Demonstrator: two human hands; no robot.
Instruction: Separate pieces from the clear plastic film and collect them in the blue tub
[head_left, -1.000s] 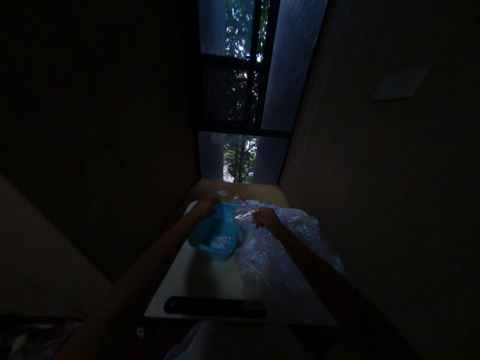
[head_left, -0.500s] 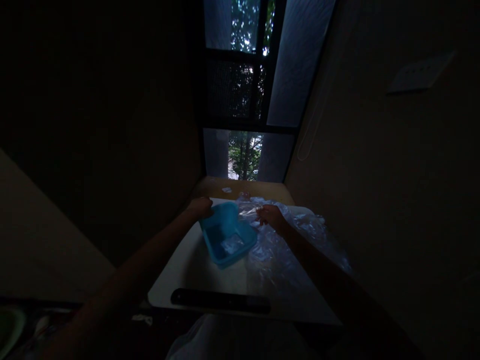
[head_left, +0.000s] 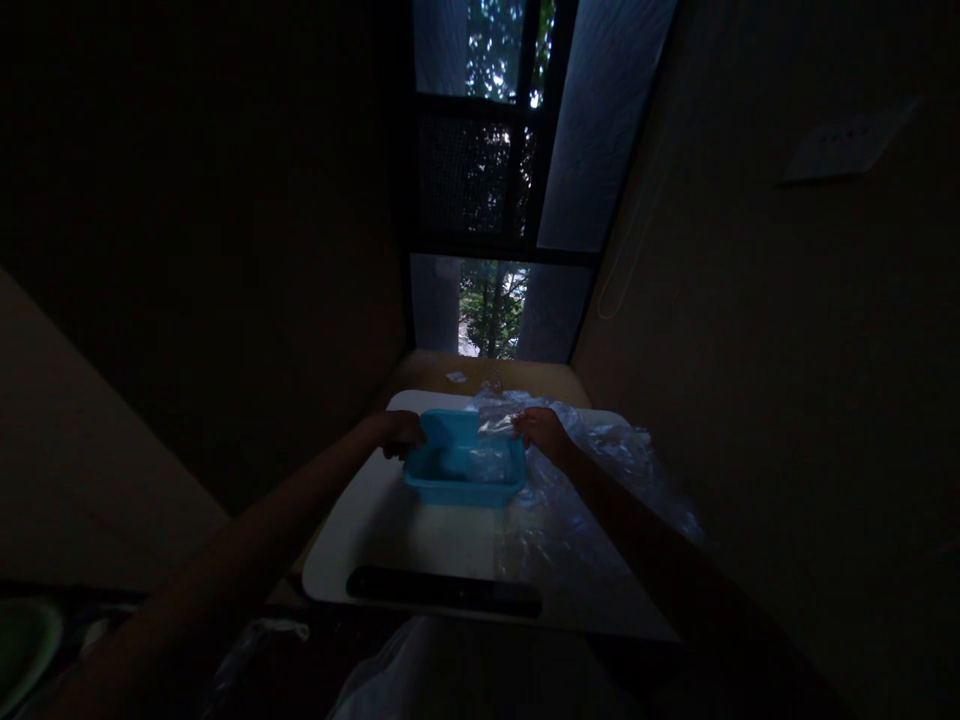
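A light blue plastic basket (head_left: 461, 493) is over the white table top (head_left: 352, 510), fairly level. My left hand (head_left: 401, 433) grips its left rim, fingers closed around the edge. At the basket's right side, my right hand (head_left: 544, 430) pinches a small clear plastic packet (head_left: 499, 418) above the rim. Another clear packet (head_left: 489, 463) lies inside the basket, toward its right end. Crumpled clear plastic sheeting (head_left: 577, 500) spreads under and beside my right forearm. Dim light hides the details of my fingers.
A dark strip (head_left: 442, 590) runs along the table's near edge. Behind the table is a wooden ledge (head_left: 525, 378) with a small white scrap (head_left: 455, 377), below a window (head_left: 491, 310). Walls stand close on both sides. A green round basin (head_left: 26, 640) is at the lower left.
The basket has swung from a tilt to nearly level, and its right end has come up to my right hand. The packet inside it has shifted right.
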